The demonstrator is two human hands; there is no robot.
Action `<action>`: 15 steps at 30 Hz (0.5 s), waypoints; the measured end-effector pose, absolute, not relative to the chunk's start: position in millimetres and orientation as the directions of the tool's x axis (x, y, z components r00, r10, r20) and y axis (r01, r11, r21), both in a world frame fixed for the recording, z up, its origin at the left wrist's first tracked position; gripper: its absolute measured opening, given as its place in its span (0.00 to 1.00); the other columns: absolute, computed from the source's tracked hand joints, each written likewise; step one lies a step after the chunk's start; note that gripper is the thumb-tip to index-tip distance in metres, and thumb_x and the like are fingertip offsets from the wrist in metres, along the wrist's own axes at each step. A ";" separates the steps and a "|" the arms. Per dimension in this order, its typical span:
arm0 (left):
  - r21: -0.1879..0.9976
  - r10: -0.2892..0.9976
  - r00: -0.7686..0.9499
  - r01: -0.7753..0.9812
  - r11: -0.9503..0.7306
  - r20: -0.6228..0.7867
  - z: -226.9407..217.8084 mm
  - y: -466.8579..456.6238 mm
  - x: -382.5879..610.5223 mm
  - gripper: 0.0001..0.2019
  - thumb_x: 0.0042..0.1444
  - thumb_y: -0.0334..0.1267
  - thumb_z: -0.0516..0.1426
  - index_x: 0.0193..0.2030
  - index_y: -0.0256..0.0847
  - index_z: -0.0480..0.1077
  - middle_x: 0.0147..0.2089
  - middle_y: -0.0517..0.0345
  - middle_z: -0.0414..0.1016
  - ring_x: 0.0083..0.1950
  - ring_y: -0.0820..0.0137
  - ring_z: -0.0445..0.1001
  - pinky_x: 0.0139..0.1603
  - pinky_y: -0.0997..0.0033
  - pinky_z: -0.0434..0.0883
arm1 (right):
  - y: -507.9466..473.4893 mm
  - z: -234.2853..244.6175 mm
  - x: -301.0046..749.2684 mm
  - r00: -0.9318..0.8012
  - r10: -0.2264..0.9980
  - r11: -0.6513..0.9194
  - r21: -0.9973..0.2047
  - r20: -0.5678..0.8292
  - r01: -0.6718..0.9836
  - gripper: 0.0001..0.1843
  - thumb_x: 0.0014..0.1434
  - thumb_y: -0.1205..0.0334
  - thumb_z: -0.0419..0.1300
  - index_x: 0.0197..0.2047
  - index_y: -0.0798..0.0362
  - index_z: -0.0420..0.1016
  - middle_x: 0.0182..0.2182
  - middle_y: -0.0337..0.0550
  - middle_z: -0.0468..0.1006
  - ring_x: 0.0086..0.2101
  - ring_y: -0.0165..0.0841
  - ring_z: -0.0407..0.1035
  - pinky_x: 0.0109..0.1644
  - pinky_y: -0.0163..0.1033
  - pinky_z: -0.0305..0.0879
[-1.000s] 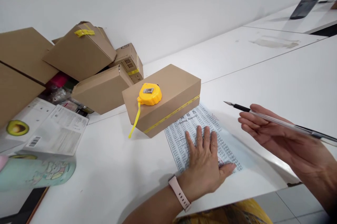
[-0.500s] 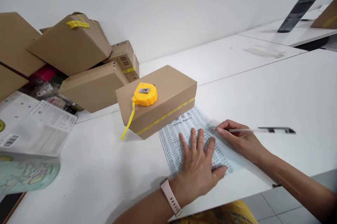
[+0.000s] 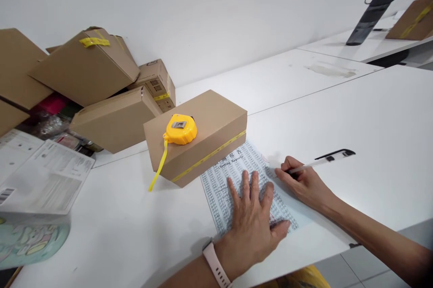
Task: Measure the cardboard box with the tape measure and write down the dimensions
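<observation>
A printed sheet headed "Testing Report" lies on the white table, covered with rows of small dark writing. My left hand rests flat on it with fingers spread. Pinched in my right hand is a pen with a clear barrel and black clip; its tip is near the sheet's right side, mostly hidden by my fingers. A cardboard box with yellow tape along its side stands at the sheet's top edge. On that box sits a yellow tape measure, its strap hanging over the side.
Several cardboard boxes are piled at the back left. A white labelled package and a pale green patterned container are at the left edge. A dark bottle and another taped box stand far right.
The view has shifted slightly, so everything sits a little lower and further left. The pen in my right hand now tilts more upward. My left hand stays on the sheet.
</observation>
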State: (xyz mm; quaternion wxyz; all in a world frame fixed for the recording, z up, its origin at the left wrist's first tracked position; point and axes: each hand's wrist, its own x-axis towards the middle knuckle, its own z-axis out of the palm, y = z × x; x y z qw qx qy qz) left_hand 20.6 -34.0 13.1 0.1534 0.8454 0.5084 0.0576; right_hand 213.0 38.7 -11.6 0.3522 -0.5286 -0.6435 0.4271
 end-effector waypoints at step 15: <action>0.344 0.875 0.478 0.837 -0.425 -0.080 16.1 -33.0 20.1 0.38 0.66 0.63 0.42 0.74 0.41 0.49 0.78 0.40 0.35 0.77 0.44 0.27 0.68 0.22 0.35 | 38.1 -18.4 213.6 -0.256 0.967 0.128 -0.905 0.022 0.406 0.20 0.66 0.44 0.55 0.29 0.48 0.59 0.21 0.32 0.57 0.23 0.28 0.49 0.25 0.36 0.48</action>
